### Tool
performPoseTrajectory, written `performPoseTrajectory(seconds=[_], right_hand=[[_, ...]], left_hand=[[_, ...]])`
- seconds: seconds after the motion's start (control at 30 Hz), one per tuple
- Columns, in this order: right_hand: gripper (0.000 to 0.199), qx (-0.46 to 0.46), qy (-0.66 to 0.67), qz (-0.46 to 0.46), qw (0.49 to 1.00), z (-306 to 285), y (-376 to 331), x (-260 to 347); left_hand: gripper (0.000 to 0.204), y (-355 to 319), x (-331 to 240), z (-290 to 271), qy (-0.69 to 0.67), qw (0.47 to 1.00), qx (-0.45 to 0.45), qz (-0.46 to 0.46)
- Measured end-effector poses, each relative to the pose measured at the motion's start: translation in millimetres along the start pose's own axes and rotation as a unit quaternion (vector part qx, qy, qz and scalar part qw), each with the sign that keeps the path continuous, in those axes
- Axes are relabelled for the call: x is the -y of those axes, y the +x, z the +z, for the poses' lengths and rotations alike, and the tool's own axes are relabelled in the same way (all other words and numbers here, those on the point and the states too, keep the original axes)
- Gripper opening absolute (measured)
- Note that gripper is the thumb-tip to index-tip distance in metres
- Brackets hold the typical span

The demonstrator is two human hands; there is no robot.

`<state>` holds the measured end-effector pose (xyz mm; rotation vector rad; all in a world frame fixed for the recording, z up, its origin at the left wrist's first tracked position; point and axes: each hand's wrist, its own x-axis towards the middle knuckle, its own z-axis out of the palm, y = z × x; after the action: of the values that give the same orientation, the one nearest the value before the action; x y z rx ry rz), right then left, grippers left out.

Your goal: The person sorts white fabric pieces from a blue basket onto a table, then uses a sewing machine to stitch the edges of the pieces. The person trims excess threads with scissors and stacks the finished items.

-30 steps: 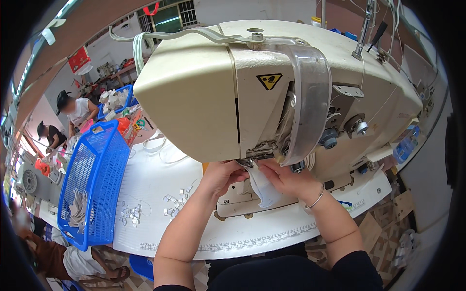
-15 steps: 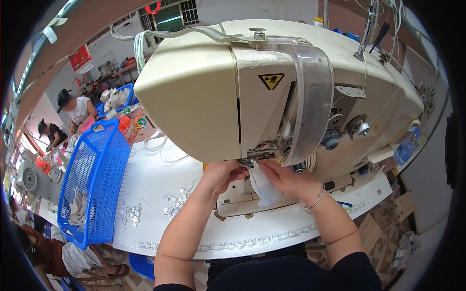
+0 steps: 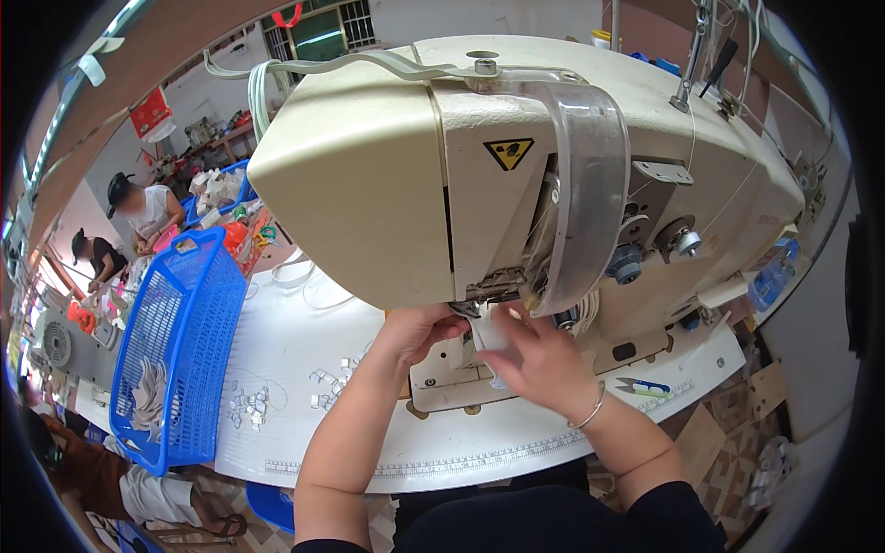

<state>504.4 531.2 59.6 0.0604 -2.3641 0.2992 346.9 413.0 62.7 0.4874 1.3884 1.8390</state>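
Note:
A white fabric piece [image 3: 482,334] hangs under the needle area of a cream industrial sewing machine [image 3: 364,175]. At its left edge, my left hand [image 3: 419,334] is closed, with thumb and fingertips pinched by the presser foot; the fingertips partly hide the cloth there. My right hand [image 3: 544,359] is over the cloth's right side, thumb and fingers apart and slightly smeared by motion. It covers most of the piece, whose lower tip shows below the thumb. Whether the right fingers touch the cloth is hard to see.
Small white-and-grey pieces [image 3: 249,407] lie scattered on the white table [image 3: 369,461], left of my left forearm. A blue basket [image 3: 198,341] holding grey-white pieces stands farther left. Thread snips [image 3: 643,387] lie right of my right wrist. Co-workers sit at the far left.
My right hand has let go of the cloth's right edge, and its fingers have spread and lifted in front of it. The snips show more fully now. My left hand stays nearly in place.

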Motion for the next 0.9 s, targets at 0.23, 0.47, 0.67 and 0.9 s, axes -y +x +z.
performPoseTrajectory(seconds=[0.23, 0.47, 0.67, 0.9], right_hand=[[0.052, -0.032, -0.045, 0.004, 0.998, 9.3, -5.7, 10.2], [0.029, 0.116, 0.082, 0.063, 0.988, -18.1, 17.7, -34.2], [0.011, 0.085, 0.116, 0.096, 0.985, 0.1, 8.7, -55.8], [0.009, 0.056, 0.125, 0.076, 0.988, 11.4, 7.8, -62.2]], left_hand=[[0.016, 5.1, -3.1, 0.8, 0.018, 1.0, 0.026, 0.001], [0.009, -21.5, 16.6, 5.4, -0.07, 0.997, -0.007, -0.034], [0.009, -25.3, 12.4, 13.0, -0.098, 0.995, -0.001, -0.02], [0.006, -21.8, 18.2, 13.1, -0.047, 0.998, -0.036, -0.008]])
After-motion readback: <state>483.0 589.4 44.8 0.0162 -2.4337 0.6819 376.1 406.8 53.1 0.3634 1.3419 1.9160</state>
